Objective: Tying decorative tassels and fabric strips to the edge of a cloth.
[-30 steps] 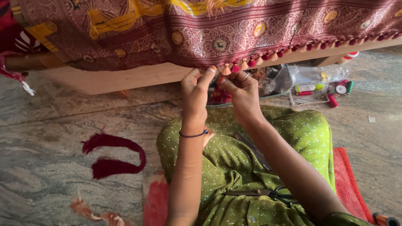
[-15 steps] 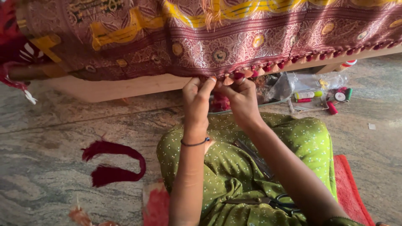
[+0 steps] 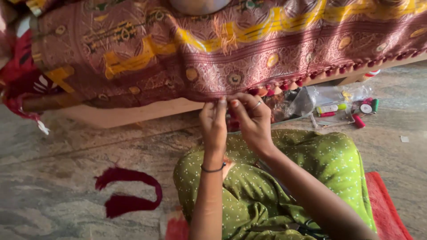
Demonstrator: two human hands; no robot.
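Where the maroon cloth [image 3: 249, 58] drapes over the edge of the wooden frame [image 3: 133, 116], its lower hem runs nearly level from left to right, and a row of little red and orange tassels [image 3: 284, 86] hangs along the right stretch of it. The tassels stop just about where the hands meet the hem; leftward of that the edge hangs bare. The hem lies directly above and ahead of the fingers, its long axis crossing in front of them. The left hand [image 3: 214, 126] reaches straight up, fingers pressed together and pinching the hem at the tips. The right hand [image 3: 252, 122] is touching it, a ring showing, its fingers curled in and closed on the same spot of the edge; whether there's a needle or thread between them I can't make out. Both are equally near, though the right sits closer to the last tassel. Out on the stone floor, a loop of dark red thread [image 3: 129, 193] lies well to the left, and spools and a clear bag [image 3: 338, 104] sit off to the right.
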